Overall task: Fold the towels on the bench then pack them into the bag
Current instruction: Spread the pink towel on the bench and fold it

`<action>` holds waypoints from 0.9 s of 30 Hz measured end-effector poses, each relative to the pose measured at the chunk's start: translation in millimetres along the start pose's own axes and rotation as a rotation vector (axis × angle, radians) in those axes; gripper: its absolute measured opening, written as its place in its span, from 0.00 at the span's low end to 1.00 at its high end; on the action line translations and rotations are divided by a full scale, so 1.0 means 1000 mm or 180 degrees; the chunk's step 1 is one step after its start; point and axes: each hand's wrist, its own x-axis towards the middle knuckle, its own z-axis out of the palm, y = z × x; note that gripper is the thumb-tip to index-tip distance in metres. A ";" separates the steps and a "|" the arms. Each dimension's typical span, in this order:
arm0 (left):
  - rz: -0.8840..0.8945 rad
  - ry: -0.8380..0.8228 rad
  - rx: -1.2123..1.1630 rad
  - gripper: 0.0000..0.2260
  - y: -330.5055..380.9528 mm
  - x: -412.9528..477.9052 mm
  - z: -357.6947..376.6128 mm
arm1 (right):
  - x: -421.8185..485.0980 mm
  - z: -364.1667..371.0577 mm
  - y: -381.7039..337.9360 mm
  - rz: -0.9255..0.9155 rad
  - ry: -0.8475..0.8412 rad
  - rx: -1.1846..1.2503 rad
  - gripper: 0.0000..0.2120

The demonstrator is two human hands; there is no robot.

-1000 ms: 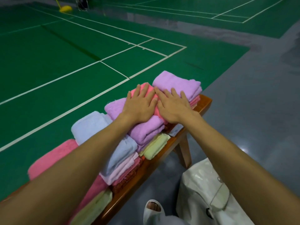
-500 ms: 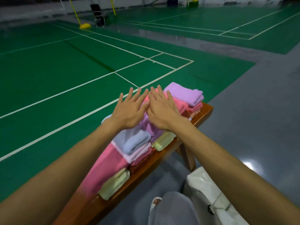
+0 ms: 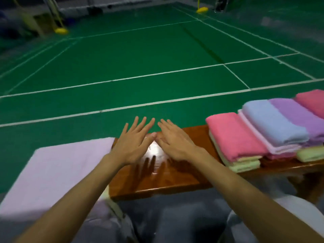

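Beyond the bench's far edge spreads a matte green court floor (image 3: 140,67) ruled with thin white lines. The bench (image 3: 157,181) is a long slab of glossy reddish-brown wood. Over its left end lies a lilac towel (image 3: 57,172), spread flat as a wide, soft rectangle. On its right end sit plump folded stacks: a pink towel (image 3: 235,135), a blue towel (image 3: 273,123) and a purple towel (image 3: 301,114), with pale green towels (image 3: 245,166) underneath. Above the bench's bare middle, the left hand (image 3: 133,148) and right hand (image 3: 173,144) are palm down, fingers straight and splayed, gripping nothing, thumb tips nearly meeting.
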 end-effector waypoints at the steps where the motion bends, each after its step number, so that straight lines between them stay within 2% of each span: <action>1: -0.0220 -0.0013 -0.0098 0.42 -0.030 -0.020 -0.001 | 0.011 0.017 -0.018 -0.0058 -0.0105 0.0076 0.29; 3: -0.0695 0.0007 -0.0308 0.42 -0.090 -0.063 -0.001 | 0.031 0.053 -0.053 -0.0127 -0.0255 0.0235 0.25; 5: -0.1181 0.0159 -0.0388 0.37 -0.144 -0.104 -0.001 | 0.049 0.085 -0.085 -0.0058 -0.0346 0.0563 0.21; 10: -0.2026 0.0764 -0.0085 0.25 -0.251 -0.184 0.008 | 0.083 0.147 -0.139 0.0554 -0.0199 0.1276 0.04; 13: -0.2574 0.1160 -0.0089 0.17 -0.293 -0.208 0.017 | 0.096 0.167 -0.153 0.0937 0.0030 0.1321 0.08; 16: -0.3122 0.1649 -0.0161 0.15 -0.310 -0.214 0.020 | 0.104 0.176 -0.161 0.1159 0.0253 0.1100 0.14; 19: -0.3469 0.2092 -0.0423 0.13 -0.307 -0.209 0.015 | 0.109 0.181 -0.167 0.1179 0.0349 0.0883 0.06; 22: -0.3527 0.2325 -0.0515 0.06 -0.301 -0.198 0.013 | 0.111 0.183 -0.170 0.0950 0.0474 0.0745 0.03; 27: -0.3398 0.2706 -0.0288 0.06 -0.291 -0.194 0.009 | 0.101 0.176 -0.167 0.0356 0.0969 0.0816 0.05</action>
